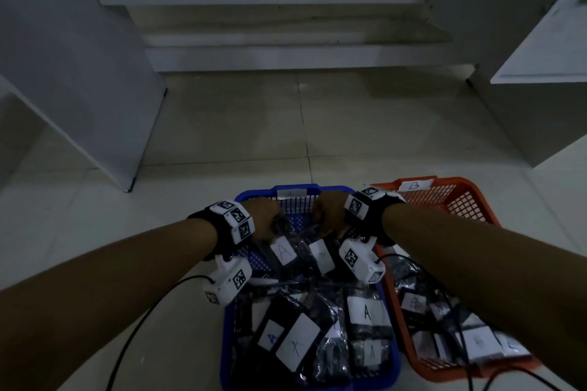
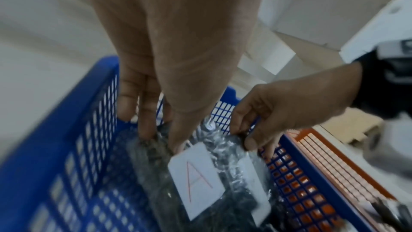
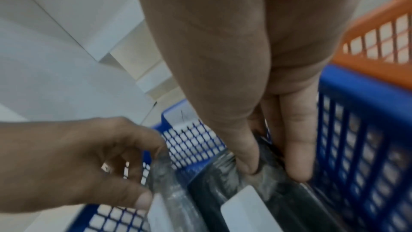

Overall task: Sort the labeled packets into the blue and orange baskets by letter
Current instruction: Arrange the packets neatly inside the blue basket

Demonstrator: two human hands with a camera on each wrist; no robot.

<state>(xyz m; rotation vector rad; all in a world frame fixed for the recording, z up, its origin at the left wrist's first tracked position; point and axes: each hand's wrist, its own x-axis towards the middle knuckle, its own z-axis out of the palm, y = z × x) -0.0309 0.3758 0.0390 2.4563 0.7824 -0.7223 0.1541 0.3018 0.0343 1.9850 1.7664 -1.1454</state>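
1. Our left hand [image 1: 265,216] pinches an A packet [image 2: 200,174] and our right hand [image 1: 327,211] pinches another packet [image 3: 249,191], both over the blue basket [image 1: 241,263]
2. We judge sorting nearly done: the orange basket [image 1: 470,200] already holds B packets [image 1: 413,301]

A pale tiled floor [image 1: 349,124] stretched ahead to a low step [image 1: 286,51]. White panels [image 1: 79,73] stood at the left, a white cabinet [image 1: 546,51] at the right.

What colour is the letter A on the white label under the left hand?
Red, on the white label; left wrist view shows it best.
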